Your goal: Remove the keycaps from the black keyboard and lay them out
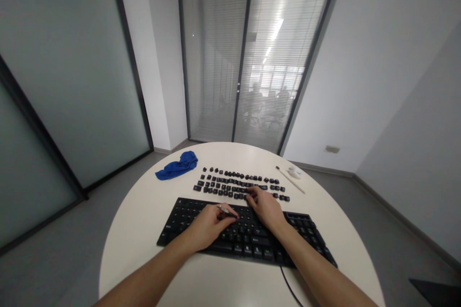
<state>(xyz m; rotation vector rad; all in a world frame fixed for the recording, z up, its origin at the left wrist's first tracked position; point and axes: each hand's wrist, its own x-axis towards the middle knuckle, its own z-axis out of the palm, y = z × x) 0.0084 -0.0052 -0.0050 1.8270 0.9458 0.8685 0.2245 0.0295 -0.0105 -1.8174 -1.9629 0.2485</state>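
A black keyboard [261, 241] lies across the round table, with many of its upper keycaps off and bare key positions showing. My left hand [211, 224] is over its left-middle part, fingers closed around a slim silver-and-black tool [226, 210] whose dark end points right. Beyond the keyboard, loose black keycaps [223, 187] are laid out in several rows. My right hand [267, 207] reaches past the keyboard's far edge to the nearest row. Its thumb and index finger close on a keycap there, partly hidden by the fingers.
A blue cloth [178, 165] lies crumpled at the far left of the table [126, 230]. At the far right are a thin brush-like stick [291, 180] and a small white crumpled item [294, 171]. A black cable [288, 284] runs off the near edge.
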